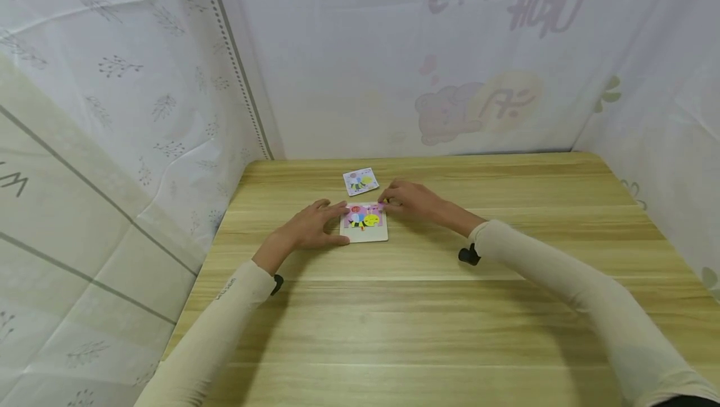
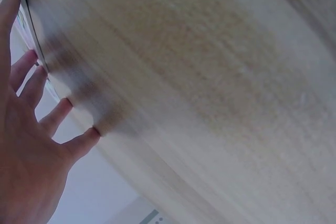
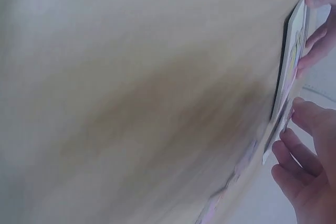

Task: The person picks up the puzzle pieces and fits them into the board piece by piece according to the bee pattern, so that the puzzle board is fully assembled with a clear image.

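Note:
A small square puzzle board (image 1: 365,234) with a pale frame and a bee picture on pink lies flat on the table. My left hand (image 1: 312,226) rests at its left side, thumb by the lower left corner and forefinger on the upper left; in the left wrist view the fingers (image 2: 32,88) are spread, the outer ones touching the table. At the board's upper right corner my right hand (image 1: 413,199) pinches a small puzzle piece (image 1: 380,201), purple and yellow where it shows. In the right wrist view, thumb and forefinger grip this thin piece (image 3: 286,119) against the board's edge.
Just behind the board lies a square picture card (image 1: 360,181) with a similar bee on it, turned slightly. The wooden table (image 1: 360,319) meets a printed cloth (image 1: 349,82) at its back edge, and more cloth hangs at both sides.

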